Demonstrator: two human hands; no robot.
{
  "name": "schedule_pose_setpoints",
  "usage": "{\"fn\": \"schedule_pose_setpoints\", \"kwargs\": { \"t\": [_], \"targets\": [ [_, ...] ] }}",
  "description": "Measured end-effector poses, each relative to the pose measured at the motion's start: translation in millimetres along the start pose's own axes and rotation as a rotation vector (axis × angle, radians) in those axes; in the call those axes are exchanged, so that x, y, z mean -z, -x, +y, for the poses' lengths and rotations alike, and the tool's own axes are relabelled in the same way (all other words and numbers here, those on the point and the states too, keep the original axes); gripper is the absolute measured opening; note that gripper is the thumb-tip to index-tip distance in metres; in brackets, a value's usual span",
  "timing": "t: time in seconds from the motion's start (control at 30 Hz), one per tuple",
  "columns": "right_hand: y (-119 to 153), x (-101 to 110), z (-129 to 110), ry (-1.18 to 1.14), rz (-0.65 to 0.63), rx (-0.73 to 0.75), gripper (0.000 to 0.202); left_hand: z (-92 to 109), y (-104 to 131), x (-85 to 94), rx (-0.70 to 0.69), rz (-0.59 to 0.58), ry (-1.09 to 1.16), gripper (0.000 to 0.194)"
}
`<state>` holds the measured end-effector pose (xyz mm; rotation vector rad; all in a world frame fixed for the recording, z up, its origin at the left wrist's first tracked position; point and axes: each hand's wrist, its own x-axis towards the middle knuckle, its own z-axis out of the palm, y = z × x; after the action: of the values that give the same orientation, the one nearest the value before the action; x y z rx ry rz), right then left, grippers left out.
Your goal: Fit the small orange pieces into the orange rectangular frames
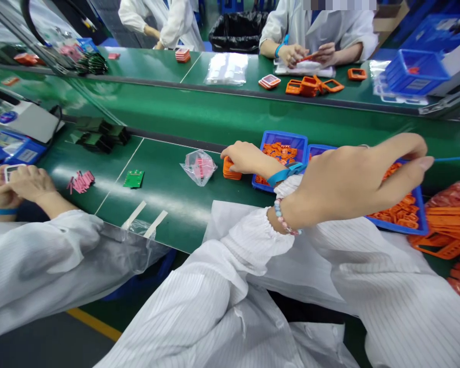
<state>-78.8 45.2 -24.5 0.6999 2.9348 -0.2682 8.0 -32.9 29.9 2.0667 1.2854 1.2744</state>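
My arms cross, the left over the right. My left hand (360,176), above a bracelet, is raised at the right with thumb and finger pinched where a thin blue cord (454,159) meets them. My right hand (249,156), wearing a blue wrist strap (285,175), reaches left and has its fingers closed round a small stack of orange plastic frames (232,169) on the green bench. Beside it, blue bins (285,135) hold small orange parts. My left hand partly covers another blue bin (421,214) of orange parts.
A clear bag of pink strips (200,167), a green circuit board (133,179) and loose pink strips (81,182) lie leftward. A co-worker's hands (26,183) hold a white-edged piece. Larger orange frames (446,230) sit far right. Two people work across the bench.
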Motion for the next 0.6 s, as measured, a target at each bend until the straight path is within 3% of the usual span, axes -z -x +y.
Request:
{"fn": "schedule_pose_setpoints", "kwargs": {
  "t": [0.37, 0.6],
  "targets": [
    [-2.3, -8.8, -8.9, 0.021, -0.039, 0.032, 0.034, 0.0, 1.8, 2.0, 0.022, -0.013, -0.038, 0.039],
    [-7.7, -29.7, -14.4, 0.093, -0.102, 0.056, 0.036, 5.8, 2.0, 9.6, 0.047, -0.045, -0.022, 0.036]
  ]
}}
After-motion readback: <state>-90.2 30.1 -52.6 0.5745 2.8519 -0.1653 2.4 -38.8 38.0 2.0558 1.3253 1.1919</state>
